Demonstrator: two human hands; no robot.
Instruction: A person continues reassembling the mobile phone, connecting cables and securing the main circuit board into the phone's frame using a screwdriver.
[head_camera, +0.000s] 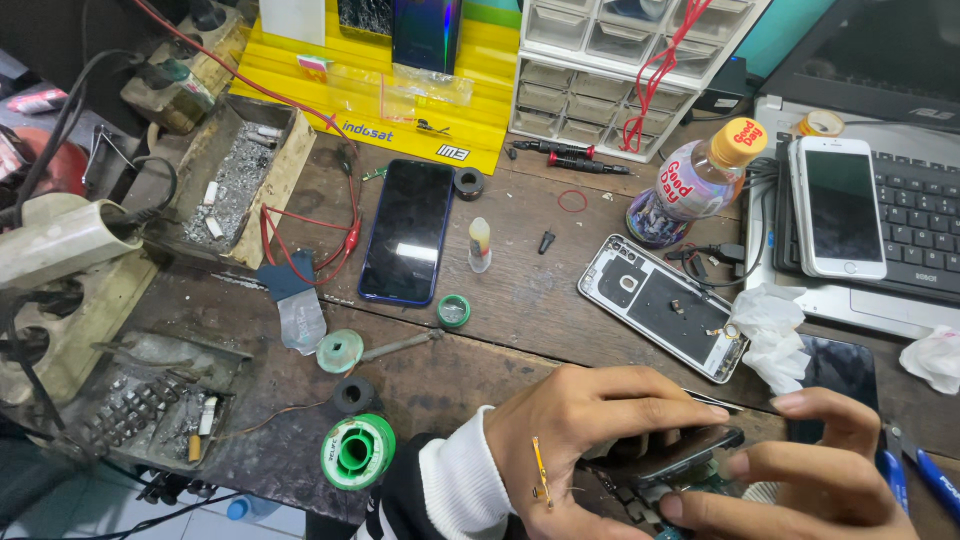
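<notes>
We see a dark wooden tabletop (520, 300) crowded with repair gear, with a silver laptop (900, 250) at the right edge carrying a white phone (838, 205). An intact dark phone (408, 232) lies face up near the middle, and an opened phone back shell (665, 305) rests beside a plastic drink bottle (697, 180). A green solder spool (357, 451) sits near the front edge.

At the bottom of the view, our left hand (580, 440) and right hand (810, 470) hold a partly dismantled phone (665, 455) just above the tabletop's front edge. The left fingers (660, 410) curl over its upper edge and pinch it; the right fingers (790, 465) are spread, tips touching its right end.

The dismantled phone looks dark and thin, its screen part seemingly lifted away from a body with exposed green circuitry, though the hands hide much of it. We judge the opening well under way, with separation not yet finished.
</notes>
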